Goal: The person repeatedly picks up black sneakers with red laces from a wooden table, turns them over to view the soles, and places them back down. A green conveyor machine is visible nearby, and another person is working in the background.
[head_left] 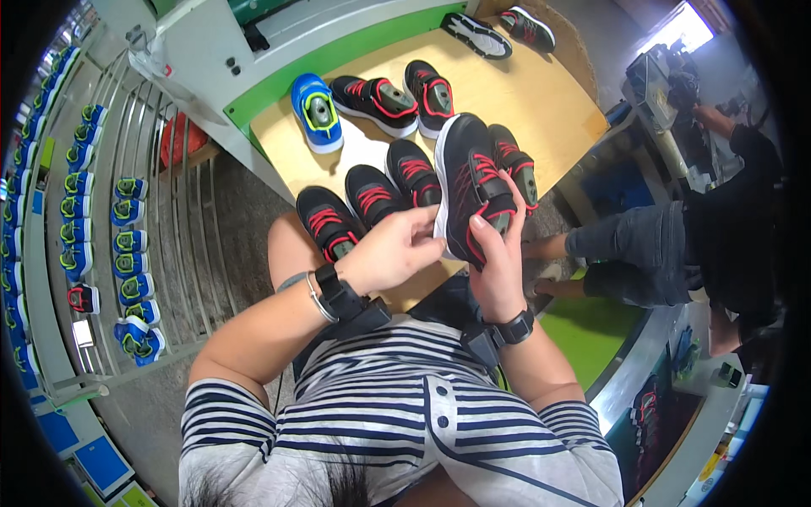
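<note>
A black sneaker (466, 156) with red laces and a white sole is held up over the table's near edge, toe pointing away from me. My right hand (498, 245) grips its heel end, thumb across the red-lined collar and fingers along the far side. My left hand (393, 249) is closed at the sole's left edge near the heel, fingertips and thumb against it; the exact contact is partly hidden. Just left of it stand black sneakers with red laces: one nearest me (323, 215), another beside it (372, 194), and a third (412, 169). One more (509, 156) sits behind the held sneaker.
On the wooden table (541, 101) are a blue sneaker (318, 114), further black sneakers (376, 101) and an upturned shoe showing its sole (477, 35). A rack (190, 253) with several blue shoes stands left. Another person (676, 245) works at the right beside machinery.
</note>
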`<state>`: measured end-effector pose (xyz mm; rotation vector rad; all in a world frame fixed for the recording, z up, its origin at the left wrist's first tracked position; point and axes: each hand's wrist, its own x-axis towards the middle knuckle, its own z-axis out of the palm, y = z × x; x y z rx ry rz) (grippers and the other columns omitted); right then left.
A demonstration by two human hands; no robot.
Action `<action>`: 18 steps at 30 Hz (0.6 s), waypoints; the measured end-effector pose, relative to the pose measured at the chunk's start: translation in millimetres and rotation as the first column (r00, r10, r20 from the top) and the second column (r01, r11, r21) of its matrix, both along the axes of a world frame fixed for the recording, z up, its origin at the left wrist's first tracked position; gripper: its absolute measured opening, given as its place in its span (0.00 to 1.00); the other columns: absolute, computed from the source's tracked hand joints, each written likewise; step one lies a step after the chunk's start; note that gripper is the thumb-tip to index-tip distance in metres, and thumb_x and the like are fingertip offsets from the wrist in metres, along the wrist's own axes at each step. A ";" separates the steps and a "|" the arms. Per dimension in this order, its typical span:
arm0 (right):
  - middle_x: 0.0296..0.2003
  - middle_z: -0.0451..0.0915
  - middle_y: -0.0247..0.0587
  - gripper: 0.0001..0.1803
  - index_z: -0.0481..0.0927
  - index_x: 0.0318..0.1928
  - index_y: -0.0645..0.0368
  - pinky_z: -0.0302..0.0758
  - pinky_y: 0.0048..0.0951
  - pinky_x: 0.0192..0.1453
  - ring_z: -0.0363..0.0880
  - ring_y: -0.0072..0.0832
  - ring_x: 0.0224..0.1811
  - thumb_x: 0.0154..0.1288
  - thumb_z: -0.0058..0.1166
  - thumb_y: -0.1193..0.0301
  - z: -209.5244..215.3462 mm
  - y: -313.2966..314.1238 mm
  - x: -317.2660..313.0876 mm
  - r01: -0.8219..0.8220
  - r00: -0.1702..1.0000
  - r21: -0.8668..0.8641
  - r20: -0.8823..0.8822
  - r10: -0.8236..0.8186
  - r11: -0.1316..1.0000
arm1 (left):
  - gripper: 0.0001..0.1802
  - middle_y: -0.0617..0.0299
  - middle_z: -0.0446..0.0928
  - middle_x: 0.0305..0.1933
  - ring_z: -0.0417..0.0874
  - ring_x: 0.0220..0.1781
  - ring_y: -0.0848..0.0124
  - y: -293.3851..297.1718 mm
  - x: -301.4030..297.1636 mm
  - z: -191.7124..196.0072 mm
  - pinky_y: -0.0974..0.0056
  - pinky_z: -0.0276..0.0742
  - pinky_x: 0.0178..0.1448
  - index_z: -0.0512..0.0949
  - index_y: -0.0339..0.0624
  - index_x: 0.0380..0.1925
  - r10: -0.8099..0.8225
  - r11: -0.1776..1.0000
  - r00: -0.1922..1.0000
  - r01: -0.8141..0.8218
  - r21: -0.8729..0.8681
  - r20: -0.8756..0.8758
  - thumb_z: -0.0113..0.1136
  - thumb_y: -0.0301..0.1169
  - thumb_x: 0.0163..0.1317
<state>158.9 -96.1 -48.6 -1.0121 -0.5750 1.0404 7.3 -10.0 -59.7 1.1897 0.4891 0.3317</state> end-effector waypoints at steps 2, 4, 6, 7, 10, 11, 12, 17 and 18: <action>0.68 0.68 0.49 0.41 0.56 0.77 0.53 0.71 0.39 0.72 0.73 0.35 0.67 0.67 0.60 0.76 1.7 -4.1 7.6 -0.025 0.981 0.048 0.194 0.016 0.999 | 0.30 0.57 0.77 0.66 0.78 0.67 0.70 0.5 0.2 5.6 0.63 0.71 0.72 0.64 0.32 0.73 -0.019 1.000 1.000 0.019 -0.004 0.018 0.55 0.21 0.72; 0.71 0.65 0.52 0.41 0.60 0.76 0.54 0.67 0.42 0.75 0.70 0.39 0.71 0.64 0.64 0.75 -3.9 -7.9 14.7 -0.011 0.802 0.089 0.596 -0.045 0.996 | 0.34 0.63 0.75 0.65 0.78 0.58 0.76 7.6 0.0 2.0 0.67 0.76 0.58 0.59 0.41 0.77 -0.007 0.999 0.986 0.012 -0.029 0.166 0.58 0.32 0.75; 0.76 0.59 0.61 0.42 0.69 0.72 0.51 0.59 0.50 0.79 0.60 0.57 0.77 0.57 0.71 0.74 -3.1 -7.1 18.6 -0.026 0.358 0.174 0.921 -0.154 0.984 | 0.36 0.61 0.72 0.71 0.77 0.62 0.73 16.2 6.3 13.3 0.62 0.75 0.63 0.56 0.43 0.79 0.134 0.973 0.914 -0.049 -0.224 0.383 0.59 0.36 0.76; 0.76 0.59 0.60 0.43 0.68 0.73 0.49 0.58 0.50 0.79 0.59 0.59 0.78 0.57 0.72 0.71 2.2 -8.1 19.2 -0.136 0.294 0.179 0.946 -0.133 0.974 | 0.39 0.56 0.63 0.76 0.67 0.76 0.66 25.0 2.7 11.3 0.55 0.66 0.77 0.52 0.40 0.78 0.104 0.929 0.861 0.095 -0.357 0.498 0.59 0.42 0.76; 0.78 0.59 0.58 0.46 0.64 0.75 0.53 0.58 0.47 0.80 0.57 0.54 0.80 0.58 0.74 0.66 4.3 -8.0 25.0 -0.305 0.409 0.199 0.910 -0.060 0.932 | 0.31 0.57 0.79 0.61 0.82 0.62 0.67 34.5 1.5 5.5 0.58 0.78 0.67 0.69 0.39 0.65 0.247 0.943 0.943 -0.180 -0.281 0.224 0.57 0.52 0.76; 0.78 0.59 0.57 0.46 0.63 0.75 0.55 0.58 0.46 0.80 0.57 0.52 0.81 0.59 0.74 0.67 2.4 -10.2 29.5 -0.254 0.509 0.200 0.860 -0.045 0.946 | 0.30 0.58 0.83 0.54 0.86 0.56 0.67 32.4 4.3 10.9 0.59 0.82 0.62 0.73 0.37 0.61 0.337 0.891 0.924 -0.251 -0.380 0.179 0.55 0.54 0.76; 0.78 0.59 0.57 0.46 0.62 0.75 0.57 0.58 0.45 0.80 0.57 0.50 0.81 0.60 0.73 0.67 1.4 -11.9 34.5 -0.207 0.602 0.197 0.798 -0.034 0.959 | 0.35 0.55 0.78 0.65 0.80 0.65 0.63 37.5 -2.9 -1.2 0.54 0.77 0.70 0.69 0.38 0.68 0.265 0.896 0.942 -0.161 -0.413 0.207 0.48 0.57 0.77; 0.72 0.67 0.53 0.40 0.67 0.72 0.60 0.60 0.45 0.78 0.65 0.47 0.76 0.62 0.71 0.68 -2.5 -17.4 53.5 -0.046 0.527 0.182 0.840 -0.130 0.982 | 0.35 0.54 0.80 0.63 0.82 0.64 0.63 35.0 -2.0 8.2 0.54 0.78 0.69 0.70 0.37 0.67 0.322 0.908 0.931 -0.253 -0.333 0.170 0.48 0.57 0.77; 0.72 0.67 0.53 0.40 0.68 0.72 0.60 0.61 0.45 0.78 0.65 0.47 0.75 0.61 0.71 0.68 -1.3 -19.3 50.8 -0.063 0.492 0.187 0.861 -0.132 0.980 | 0.35 0.54 0.80 0.62 0.82 0.63 0.63 34.1 -1.2 9.0 0.54 0.78 0.68 0.71 0.37 0.66 0.320 0.909 0.933 -0.252 -0.331 0.167 0.48 0.57 0.77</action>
